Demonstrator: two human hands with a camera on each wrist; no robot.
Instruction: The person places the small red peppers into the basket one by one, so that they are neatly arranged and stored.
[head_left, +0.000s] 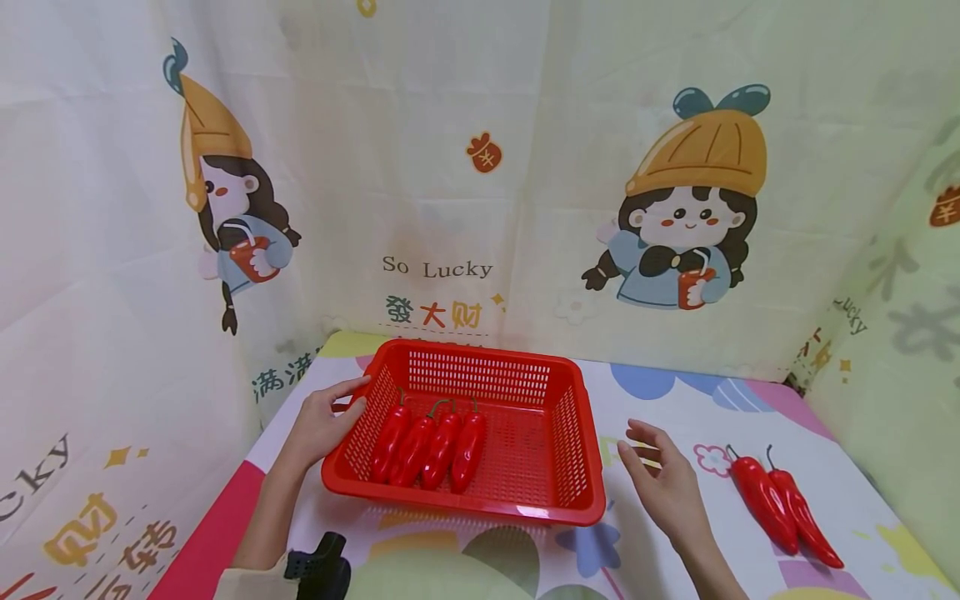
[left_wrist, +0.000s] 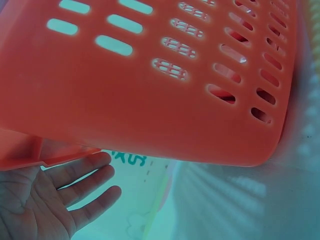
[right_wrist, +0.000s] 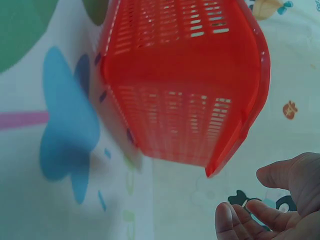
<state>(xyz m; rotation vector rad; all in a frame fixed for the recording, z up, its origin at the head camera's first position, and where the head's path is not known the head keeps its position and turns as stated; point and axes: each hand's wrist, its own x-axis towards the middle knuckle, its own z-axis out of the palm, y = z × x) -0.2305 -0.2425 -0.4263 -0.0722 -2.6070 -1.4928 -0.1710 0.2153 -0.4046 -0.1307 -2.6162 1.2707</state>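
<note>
A red plastic basket (head_left: 517,508) stands on the patterned table, with several red peppers (head_left: 412,450) side by side in its left half. My left hand (head_left: 318,425) is at the basket's left rim; in the left wrist view the fingers of this hand (left_wrist: 55,200) lie nearly straight below the rim, and the thumb is hidden. To the right of the basket, my right hand (head_left: 667,479) hovers with fingers slightly bent and apart, holding nothing. The right wrist view shows a gap between that hand (right_wrist: 275,205) and the basket (right_wrist: 185,75).
Two more red peppers (head_left: 765,504) (head_left: 804,517) lie together on the table's right side, beyond my right hand. A printed cloth (head_left: 540,225) hangs behind the table and along both sides. A black strap device (head_left: 322,568) is at my left sleeve.
</note>
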